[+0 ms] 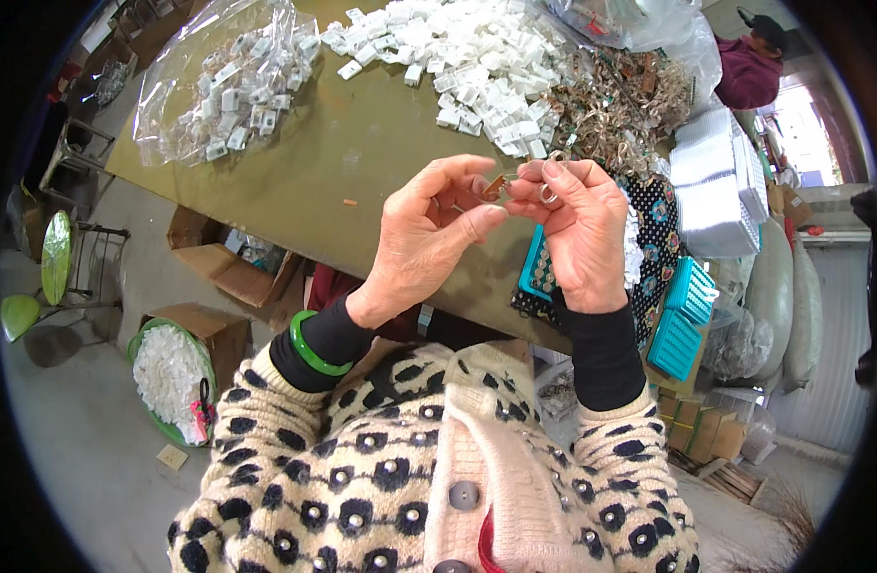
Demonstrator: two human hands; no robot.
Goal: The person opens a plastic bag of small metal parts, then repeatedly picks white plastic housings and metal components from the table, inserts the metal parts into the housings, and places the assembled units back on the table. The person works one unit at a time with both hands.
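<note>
Both my hands are raised over the near part of the table (333, 224), fingertips almost meeting. In my left hand (424, 215) a small flat orange-brown piece (496, 187), perhaps a circuit board, is pinched between thumb and fingers. My right hand (582, 229) is closed, thumb against fingers, close to that piece's edge. A silvery loop (547, 194) shows at its fingers; whether it is a ring or a held wire I cannot tell. Just beyond lie a heap of small white plastic casings (496, 72) and a tangled pile of wired parts (630, 100).
A clear bag of white casings (238, 95) lies at the far left. Teal trays (682, 315) and stacked white trays (711, 181) stand at right. A green basin (171, 382) and a cardboard box (233, 263) are low at left. Another person (749, 67) is at the far right.
</note>
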